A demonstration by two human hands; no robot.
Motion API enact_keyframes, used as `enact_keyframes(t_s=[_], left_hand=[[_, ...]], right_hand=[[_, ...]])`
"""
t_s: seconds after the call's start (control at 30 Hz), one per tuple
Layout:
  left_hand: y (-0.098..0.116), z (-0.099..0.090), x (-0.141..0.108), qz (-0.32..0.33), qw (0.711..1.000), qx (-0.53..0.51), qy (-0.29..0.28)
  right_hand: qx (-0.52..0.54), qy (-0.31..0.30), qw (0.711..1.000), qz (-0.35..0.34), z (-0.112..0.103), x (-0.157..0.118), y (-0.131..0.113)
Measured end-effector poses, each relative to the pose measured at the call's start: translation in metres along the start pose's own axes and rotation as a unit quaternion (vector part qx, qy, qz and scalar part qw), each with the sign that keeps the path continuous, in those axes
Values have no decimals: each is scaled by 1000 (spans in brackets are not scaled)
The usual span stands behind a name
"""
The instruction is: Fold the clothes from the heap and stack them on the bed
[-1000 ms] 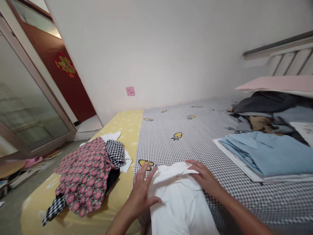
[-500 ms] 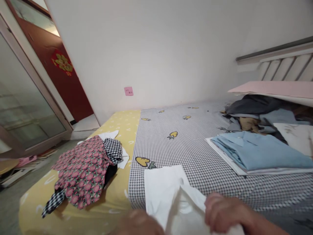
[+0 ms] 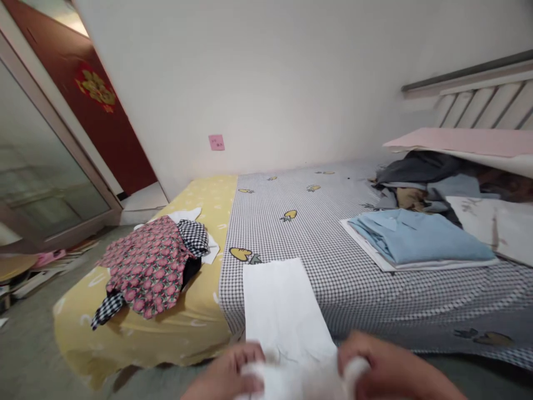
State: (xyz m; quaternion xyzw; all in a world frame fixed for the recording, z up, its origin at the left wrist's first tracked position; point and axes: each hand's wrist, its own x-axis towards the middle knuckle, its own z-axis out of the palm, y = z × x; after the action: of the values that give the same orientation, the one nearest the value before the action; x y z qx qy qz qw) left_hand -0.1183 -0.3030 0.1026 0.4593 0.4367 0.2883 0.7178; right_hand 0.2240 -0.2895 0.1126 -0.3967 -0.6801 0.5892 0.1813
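A white cloth garment (image 3: 281, 300) lies partly on the bed, its far end flat on the checked sheet and its near end hanging toward me. My left hand (image 3: 235, 369) pinches the near end at its left side. At the right side, my right hand (image 3: 370, 366) is closed around a bunched bit of the same cloth. Motion blurs the fabric between my hands, and the bottom of the view cuts it off. Its exact kind cannot be made out.
A folded light-blue shirt (image 3: 420, 239) rests on white cloth to the right, before a pile of dark clothes (image 3: 428, 172). On the left, a pink floral garment (image 3: 152, 264) lies crumpled on the yellow sheet (image 3: 208, 194). A metal bed rail (image 3: 478, 108) stands at far right.
The raised near part of the white cloth has come down, and more of its flat far end shows. Both hands are still on it. The view has tilted down slightly.
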Motion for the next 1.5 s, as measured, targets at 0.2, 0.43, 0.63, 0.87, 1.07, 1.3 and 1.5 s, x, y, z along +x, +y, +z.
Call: enact_keyframes(t_s=[0.2, 0.43, 0.63, 0.87, 1.07, 1.3, 1.5], left_hand=[[42, -28, 105, -16, 973, -194, 125], [38, -46, 115, 1, 976, -185, 115], [38, -62, 109, 81, 966, -45, 241], [34, -71, 143, 117, 928, -91, 342], [14, -75, 133, 139, 886, -111, 428], [-52, -49, 107, 58, 892, -129, 430], [-84, -9, 122, 61, 916, -76, 390]], right_hand=[[147, 108, 983, 34, -53, 119, -1], [91, 162, 982, 27, -73, 165, 31], [-12, 203, 979, -12, -70, 164, 24], [-251, 332, 905, 87, -67, 185, 20], [-319, 352, 872, 118, -65, 189, 24], [-322, 271, 902, 94, -63, 194, 14], [-160, 222, 961, 42, -48, 178, 9]])
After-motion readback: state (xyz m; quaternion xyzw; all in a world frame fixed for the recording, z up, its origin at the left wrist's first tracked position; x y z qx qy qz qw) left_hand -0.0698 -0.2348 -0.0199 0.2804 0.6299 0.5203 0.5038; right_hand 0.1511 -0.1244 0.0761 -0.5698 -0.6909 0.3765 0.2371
